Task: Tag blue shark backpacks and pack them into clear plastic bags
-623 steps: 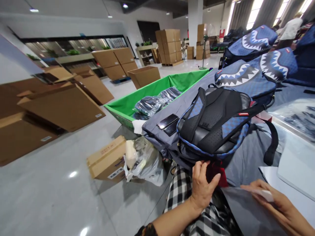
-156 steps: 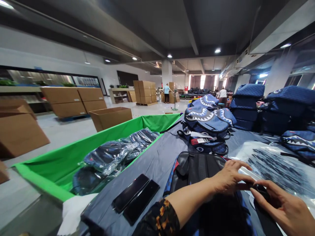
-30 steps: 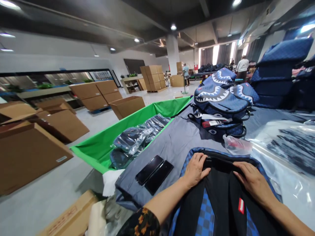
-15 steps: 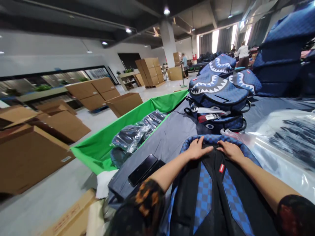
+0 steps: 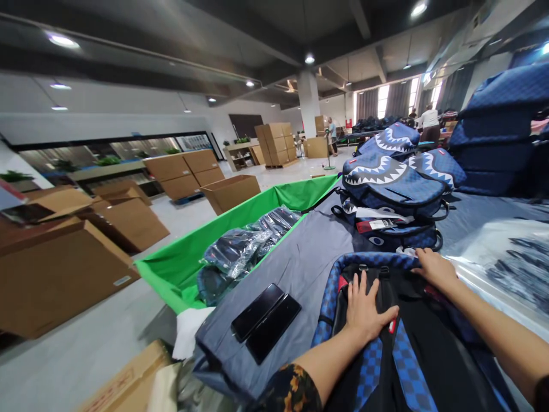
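Shifted left fingers [image 5: 363, 282], splayed on backpack [image 5: 429, 326]

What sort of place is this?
Probably a bag workshop or warehouse: blue backpacks with printed shark mouths are piled on a grey-covered table, plastic-wrapped bundles lie in a green bin, and cardboard boxes stand around the floor.

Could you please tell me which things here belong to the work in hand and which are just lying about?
Likely part of the work:
checkered backpack, under left hand and right hand
stacked shark-mouth backpacks
wrapped bundles in green bin

Probably just lying about:
two phones
cardboard box at bottom edge
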`<state>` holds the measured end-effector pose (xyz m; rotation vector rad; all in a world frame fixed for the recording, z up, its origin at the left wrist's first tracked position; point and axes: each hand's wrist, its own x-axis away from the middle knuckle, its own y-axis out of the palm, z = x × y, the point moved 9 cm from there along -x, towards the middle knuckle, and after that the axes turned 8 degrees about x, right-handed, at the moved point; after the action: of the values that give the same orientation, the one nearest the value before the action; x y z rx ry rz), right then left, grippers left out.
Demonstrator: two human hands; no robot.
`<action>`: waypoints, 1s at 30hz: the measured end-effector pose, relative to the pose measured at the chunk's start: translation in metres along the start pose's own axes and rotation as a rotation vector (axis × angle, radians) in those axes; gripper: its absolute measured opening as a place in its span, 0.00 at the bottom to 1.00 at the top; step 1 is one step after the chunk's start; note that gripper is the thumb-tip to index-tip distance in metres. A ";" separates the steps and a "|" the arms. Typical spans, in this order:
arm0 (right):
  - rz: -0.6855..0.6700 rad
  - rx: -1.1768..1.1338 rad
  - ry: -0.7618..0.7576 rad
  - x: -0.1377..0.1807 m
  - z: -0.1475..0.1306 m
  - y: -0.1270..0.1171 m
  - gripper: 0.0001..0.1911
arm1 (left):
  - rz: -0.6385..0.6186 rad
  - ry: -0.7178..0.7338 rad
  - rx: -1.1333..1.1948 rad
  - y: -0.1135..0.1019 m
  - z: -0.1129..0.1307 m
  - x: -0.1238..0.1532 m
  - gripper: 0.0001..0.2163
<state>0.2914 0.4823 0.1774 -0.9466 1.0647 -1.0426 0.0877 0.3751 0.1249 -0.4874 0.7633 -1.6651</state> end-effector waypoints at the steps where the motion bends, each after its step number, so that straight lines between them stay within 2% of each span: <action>1: -0.017 0.001 -0.009 -0.005 0.000 0.007 0.12 | 0.011 0.031 -0.012 -0.001 -0.001 0.002 0.40; 3: -0.019 -0.005 -0.038 -0.012 -0.006 0.020 0.14 | -0.017 0.065 -0.042 0.002 -0.005 -0.004 0.38; 6: 0.025 0.022 -0.019 -0.019 -0.016 0.027 0.17 | -0.063 0.041 -0.104 0.007 -0.014 -0.028 0.41; 9: 0.032 0.072 0.014 -0.011 -0.020 0.019 0.15 | 0.026 0.055 -0.161 0.003 -0.015 -0.046 0.37; 12: 0.025 0.117 -0.022 0.027 -0.036 0.003 0.20 | 0.122 0.104 -0.186 -0.001 -0.008 -0.044 0.27; 14: 0.068 0.118 -0.132 0.070 -0.066 -0.008 0.23 | 0.154 0.132 -0.177 -0.003 -0.003 -0.040 0.23; 17: 0.161 0.048 -0.349 0.135 -0.124 -0.022 0.28 | 0.145 0.108 -0.136 -0.007 -0.002 -0.044 0.23; 20: 0.183 -0.028 -0.367 0.161 -0.155 -0.021 0.29 | 0.098 0.068 -0.119 -0.015 0.000 -0.044 0.24; 22: 0.175 -0.071 -0.324 0.160 -0.158 -0.015 0.28 | 0.043 0.084 -0.109 -0.023 0.008 -0.028 0.21; 24: 0.162 -0.112 -0.310 0.158 -0.158 -0.008 0.26 | -0.118 0.221 -0.081 -0.024 0.028 0.006 0.15; 26: 0.155 -0.154 -0.305 0.156 -0.157 -0.004 0.25 | -0.383 0.496 -0.075 -0.015 0.056 0.058 0.14; 28: 0.158 -0.192 -0.288 0.155 -0.158 -0.003 0.25 | -0.606 0.789 -0.149 -0.001 0.074 0.113 0.19; 30: 0.166 -0.228 -0.262 0.151 -0.156 -0.005 0.26 | -0.702 0.956 -0.289 0.017 0.073 0.143 0.18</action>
<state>0.1613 0.3191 0.1150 -1.1240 1.0356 -0.6494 0.1158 0.2185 0.1522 -0.1142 1.6805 -2.4890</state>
